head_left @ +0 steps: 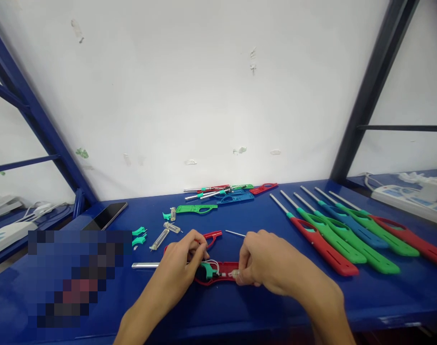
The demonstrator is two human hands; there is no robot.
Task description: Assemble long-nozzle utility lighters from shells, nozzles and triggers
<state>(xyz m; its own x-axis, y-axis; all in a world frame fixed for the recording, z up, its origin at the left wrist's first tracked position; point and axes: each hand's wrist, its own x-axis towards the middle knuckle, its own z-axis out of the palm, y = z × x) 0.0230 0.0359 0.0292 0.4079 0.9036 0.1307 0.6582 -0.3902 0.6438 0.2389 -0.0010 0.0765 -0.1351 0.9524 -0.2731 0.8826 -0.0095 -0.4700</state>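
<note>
The red shell (228,266) lies on the worktop (204,316), the right hand (268,258) pinching a clear piece (234,273) at its right end. The left hand (182,256) curls its fingers over its left; I can't tell their grip. Right of the shell lie lighters (378,254), any lettering unreadable.

We see two bare forearms enter over the front edge of the worktop (189,318) and converge near its middle. The left forearm (150,302) slants up and inward; the left hand (185,256) is turned toward the right edge, its fingers curled and its thumb lifted close to the bent index finger. The right arm (333,318) rises, then bends inward; the right hand (266,263) points toward the left edge, back uppermost, thumb and fingertips pinched. We find the hands apart.
</note>
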